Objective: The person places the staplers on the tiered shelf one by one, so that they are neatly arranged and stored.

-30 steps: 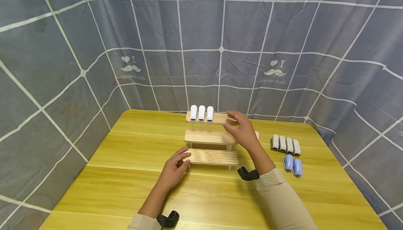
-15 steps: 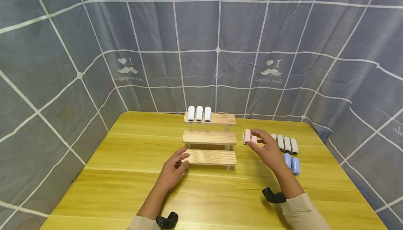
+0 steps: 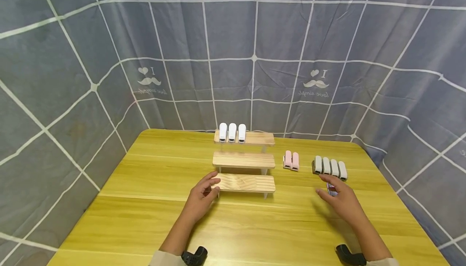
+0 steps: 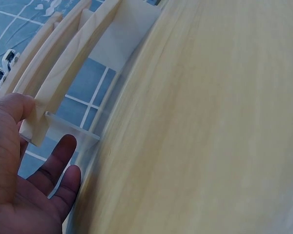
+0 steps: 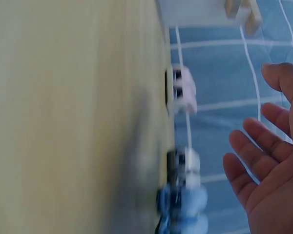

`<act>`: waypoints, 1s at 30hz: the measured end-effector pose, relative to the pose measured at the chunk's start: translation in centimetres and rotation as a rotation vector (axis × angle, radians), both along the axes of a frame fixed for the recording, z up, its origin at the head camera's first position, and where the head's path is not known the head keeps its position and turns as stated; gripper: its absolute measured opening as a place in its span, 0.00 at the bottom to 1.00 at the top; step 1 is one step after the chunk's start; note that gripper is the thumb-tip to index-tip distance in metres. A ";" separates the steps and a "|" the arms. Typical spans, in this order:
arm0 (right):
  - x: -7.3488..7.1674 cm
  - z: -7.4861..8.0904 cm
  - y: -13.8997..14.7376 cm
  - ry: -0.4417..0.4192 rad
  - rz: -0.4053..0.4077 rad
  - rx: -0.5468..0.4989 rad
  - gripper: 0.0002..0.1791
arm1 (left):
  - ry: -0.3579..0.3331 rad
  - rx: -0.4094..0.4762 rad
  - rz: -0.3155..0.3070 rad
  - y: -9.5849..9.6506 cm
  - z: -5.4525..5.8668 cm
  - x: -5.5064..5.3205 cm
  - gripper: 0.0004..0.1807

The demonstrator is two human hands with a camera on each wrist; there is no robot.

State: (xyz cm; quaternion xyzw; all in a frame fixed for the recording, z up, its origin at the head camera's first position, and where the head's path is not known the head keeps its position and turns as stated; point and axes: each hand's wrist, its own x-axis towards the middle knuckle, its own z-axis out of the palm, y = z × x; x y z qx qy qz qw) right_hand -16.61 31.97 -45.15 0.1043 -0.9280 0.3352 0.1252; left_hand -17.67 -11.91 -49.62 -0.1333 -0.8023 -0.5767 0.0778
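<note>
A three-step wooden display riser [image 3: 243, 182] stands mid-table. My left hand [image 3: 200, 195] holds the left end of its lowest step, with thumb and index finger about the plank [image 4: 63, 80]; the other fingers are off it. Over at the right, my right hand [image 3: 340, 199] hovers with fingers apart and nothing in them. Beneath it is a blue small stapler-like item [image 3: 331, 189], mostly hidden by the hand. In the right wrist view two blue items [image 5: 190, 200] sit below and beside the open fingers.
Three white stapler-like items [image 3: 232, 132] stand on the left of the top step. Two pink ones [image 3: 291, 160] lie right of the riser. Farther right is a row of several grey-white ones [image 3: 330, 167]. A grey checked curtain [image 3: 233, 76] surrounds the table [image 3: 145, 217].
My right hand has moved from the top step's right end, past the pink items, over to the blue ones. One pink item, touched half a second ago, now lies beside the other. The left hand stays put.
</note>
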 end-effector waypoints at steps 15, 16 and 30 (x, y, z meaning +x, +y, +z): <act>2.0 -0.7 6.0 -0.070 -0.048 -0.007 0.29 | -0.012 0.018 -0.007 0.1 0.2 0.0 0.14; 1.9 -0.8 6.4 -0.079 -0.039 -0.012 0.29 | -0.005 0.016 -0.008 0.1 0.2 0.0 0.14; 0.8 -1.9 7.9 -0.248 -0.015 -0.013 0.37 | -0.026 0.003 0.002 0.1 0.3 0.0 0.14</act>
